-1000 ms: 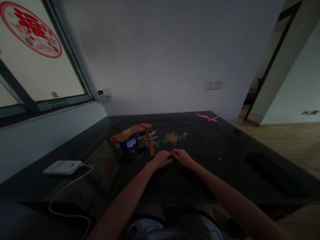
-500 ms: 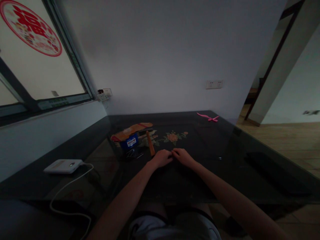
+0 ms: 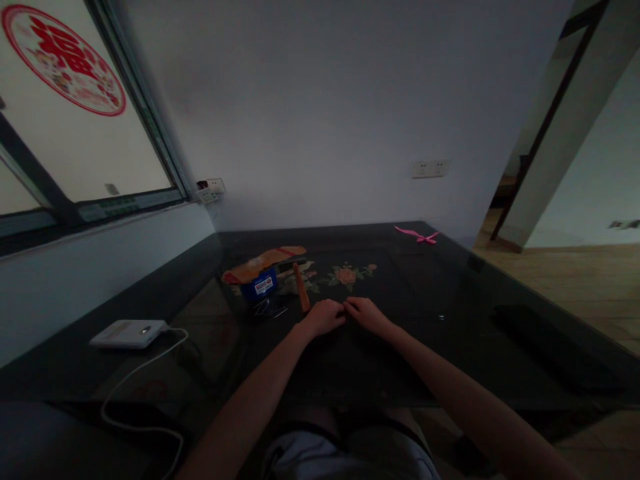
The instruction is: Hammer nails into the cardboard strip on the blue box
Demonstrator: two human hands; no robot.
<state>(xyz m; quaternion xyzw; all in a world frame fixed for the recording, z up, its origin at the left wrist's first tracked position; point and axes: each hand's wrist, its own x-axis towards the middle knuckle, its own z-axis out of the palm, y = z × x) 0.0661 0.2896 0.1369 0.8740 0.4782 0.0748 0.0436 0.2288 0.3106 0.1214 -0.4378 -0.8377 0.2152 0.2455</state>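
Note:
My left hand [image 3: 325,317] and my right hand [image 3: 367,313] rest side by side on the dark tabletop, fingertips touching or nearly so. Fingers on both are curled in, and nothing shows in either. Just beyond my left hand lies an orange-brown wooden handle [image 3: 301,288], its far end by a dark piece whose kind is unclear. Left of that stands a small blue box [image 3: 263,285] with a white label, beneath or beside an orange-brown wrapper [image 3: 265,262]. Thin metal bits [image 3: 270,309], too dim to name, lie in front of the box.
A white power bank [image 3: 129,333] with a white cable [image 3: 137,365] sits at the left. Pink ribbon [image 3: 420,236] lies at the far right. Two tiny shiny pieces [image 3: 441,317] and a flat black object [image 3: 555,347] are on the right. A flower print [image 3: 345,275] decorates the tabletop [image 3: 400,373].

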